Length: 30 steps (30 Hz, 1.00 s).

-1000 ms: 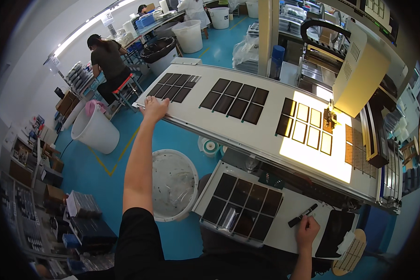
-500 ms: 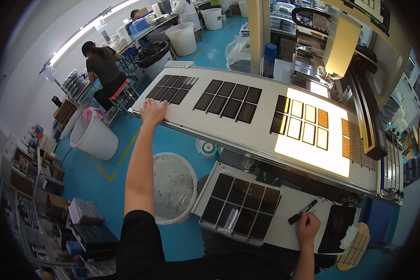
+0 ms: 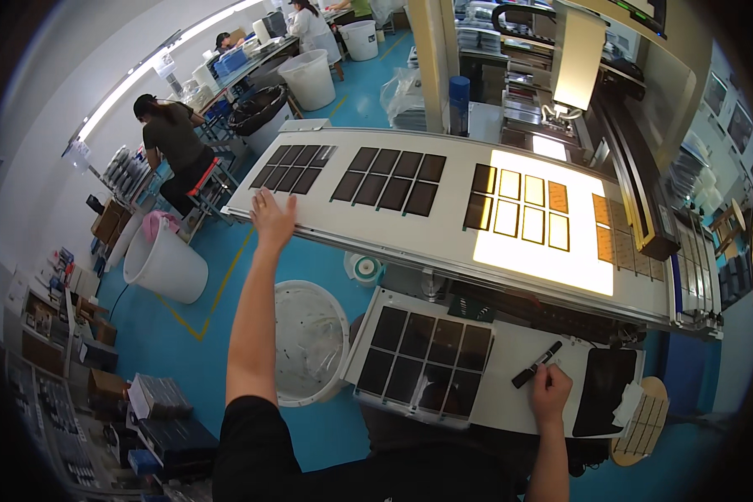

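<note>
My left hand [image 3: 274,221] is over the near edge of a long white conveyor bed [image 3: 326,211], by its left end. Its fingers are spread and hold nothing, close to a grid of dark rectangular panels [image 3: 291,167]. Whether the fingertips touch the bed, I cannot tell. Lower right, my right hand [image 3: 550,391] is curled, its fingers at a black marker pen [image 3: 535,365] above a white work surface [image 3: 510,410]. Left of that hand lies another grid of dark glossy panels [image 3: 427,360].
More panel grids [image 3: 389,180] lie along the bed, one over a bright lit area [image 3: 544,268]. A machine gantry [image 3: 636,167] crosses its right end. White bins [image 3: 309,343] stand on the blue floor. A person [image 3: 171,138] sits at a bench, far left.
The whole view has shifted slightly. My left hand has eased back a little from the panel grid, its fingers still spread. My right hand stays at the marker pen.
</note>
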{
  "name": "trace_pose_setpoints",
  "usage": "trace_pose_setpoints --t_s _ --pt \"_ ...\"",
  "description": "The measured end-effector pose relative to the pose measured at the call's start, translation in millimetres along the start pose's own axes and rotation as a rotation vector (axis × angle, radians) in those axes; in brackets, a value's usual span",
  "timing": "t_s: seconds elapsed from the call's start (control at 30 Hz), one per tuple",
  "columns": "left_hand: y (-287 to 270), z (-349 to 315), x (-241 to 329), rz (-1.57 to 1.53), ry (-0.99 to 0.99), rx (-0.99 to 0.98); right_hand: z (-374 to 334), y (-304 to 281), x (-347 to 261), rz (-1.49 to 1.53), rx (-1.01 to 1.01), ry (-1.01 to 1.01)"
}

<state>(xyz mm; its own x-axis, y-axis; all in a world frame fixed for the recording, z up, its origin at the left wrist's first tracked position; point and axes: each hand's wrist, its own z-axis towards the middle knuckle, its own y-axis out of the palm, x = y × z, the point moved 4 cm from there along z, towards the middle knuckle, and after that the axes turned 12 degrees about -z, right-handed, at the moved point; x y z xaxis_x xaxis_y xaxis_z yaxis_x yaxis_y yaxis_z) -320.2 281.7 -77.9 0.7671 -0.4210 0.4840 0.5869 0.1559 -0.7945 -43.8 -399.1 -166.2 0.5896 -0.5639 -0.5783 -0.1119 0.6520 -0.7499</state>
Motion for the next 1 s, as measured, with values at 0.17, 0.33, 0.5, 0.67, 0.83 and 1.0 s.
trace_pose_setpoints --t_s 0.17,0.33,0.5,0.67,0.83,1.0 --pt "-24 -153 96 -0.435 0.44 -0.038 -4 -9 4 0.054 0.036 0.001" --pt "-63 -320 193 -0.635 0.607 -0.708 16 -59 -41 0.283 -0.068 -0.024" --pt "-52 -414 243 -0.584 0.655 -1.025 44 -169 -184 0.507 0.06 -0.859" --pt "-34 -436 246 -0.311 0.819 -0.881 47 -255 -246 0.568 -0.017 -1.08" --pt "-41 -429 245 -0.283 0.792 -0.948 47 -278 -252 0.438 0.279 -1.113" --pt "-48 -433 254 -0.303 0.767 -1.0 49 -285 -171 0.197 0.049 -1.075"
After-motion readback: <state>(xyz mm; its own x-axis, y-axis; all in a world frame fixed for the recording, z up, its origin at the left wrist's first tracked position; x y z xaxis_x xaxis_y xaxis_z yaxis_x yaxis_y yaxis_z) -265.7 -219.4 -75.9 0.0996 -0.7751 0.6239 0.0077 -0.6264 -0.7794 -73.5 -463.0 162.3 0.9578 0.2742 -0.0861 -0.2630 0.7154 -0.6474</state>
